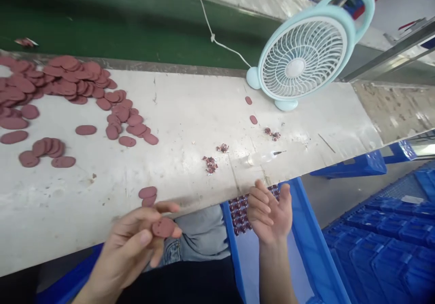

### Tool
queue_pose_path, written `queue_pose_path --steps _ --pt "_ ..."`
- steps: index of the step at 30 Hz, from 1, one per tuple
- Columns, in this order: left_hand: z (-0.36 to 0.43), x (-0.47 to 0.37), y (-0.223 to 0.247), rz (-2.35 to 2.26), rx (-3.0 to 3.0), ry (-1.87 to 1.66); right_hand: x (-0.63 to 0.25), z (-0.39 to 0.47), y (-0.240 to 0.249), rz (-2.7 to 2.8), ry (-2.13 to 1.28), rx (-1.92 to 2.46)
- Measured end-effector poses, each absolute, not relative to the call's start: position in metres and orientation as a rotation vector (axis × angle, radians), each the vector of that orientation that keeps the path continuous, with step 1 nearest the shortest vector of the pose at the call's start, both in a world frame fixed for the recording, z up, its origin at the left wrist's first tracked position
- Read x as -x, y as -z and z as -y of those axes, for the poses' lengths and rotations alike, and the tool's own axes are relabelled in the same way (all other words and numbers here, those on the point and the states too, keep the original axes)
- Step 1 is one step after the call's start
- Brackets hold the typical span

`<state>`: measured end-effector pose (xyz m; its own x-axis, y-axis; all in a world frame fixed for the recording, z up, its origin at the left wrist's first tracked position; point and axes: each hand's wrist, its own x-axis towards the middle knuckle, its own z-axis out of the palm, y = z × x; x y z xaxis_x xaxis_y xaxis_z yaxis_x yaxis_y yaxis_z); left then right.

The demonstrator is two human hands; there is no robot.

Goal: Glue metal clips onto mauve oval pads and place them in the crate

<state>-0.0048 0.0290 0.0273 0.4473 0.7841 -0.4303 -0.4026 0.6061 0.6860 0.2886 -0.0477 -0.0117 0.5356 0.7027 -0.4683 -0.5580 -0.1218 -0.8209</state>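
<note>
1. The held disc (163, 227), dull red, flat and rounded with small marks on its face, was tilted in the left hand (162, 232) at the worktop's (190, 113) near edge.
2. Two matching oval discs (148, 192) lay overlapped close to that edge.
3. More ovals, the heaped discs (70, 79), lay toward the far edge, some scattered nearer.

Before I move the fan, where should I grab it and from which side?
Take the fan by its looped handle, probably with the right hand, coming from the right. The loop stands out from the rim opposite the feet, with an open gap for fingers; the cord leaves on the left.
</note>
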Motion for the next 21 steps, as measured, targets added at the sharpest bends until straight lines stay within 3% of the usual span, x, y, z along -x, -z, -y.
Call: queue_pose_path --steps 5,9,11,17,21 --pt "-0.021 -0.011 -0.015 -0.599 -0.373 -0.749 -0.296 -0.019 0.007 -0.425 -1.543 0.002" --pt "-0.02 -0.013 -0.012 -0.581 -0.325 -0.77 -0.305 -0.038 0.007 -0.495 -1.572 -0.155" --pt "-0.02 -0.014 -0.011 -0.599 -0.307 -0.764 -0.292 -0.031 -0.003 -0.385 -1.53 -0.022" --pt "-0.015 -0.021 -0.012 -0.629 -0.296 -0.757 -0.209 0.011 -0.044 0.448 -1.102 1.046" --pt "-0.012 -0.026 -0.017 -0.614 -0.332 -0.778 -0.173 0.025 -0.044 0.688 -0.802 1.27"
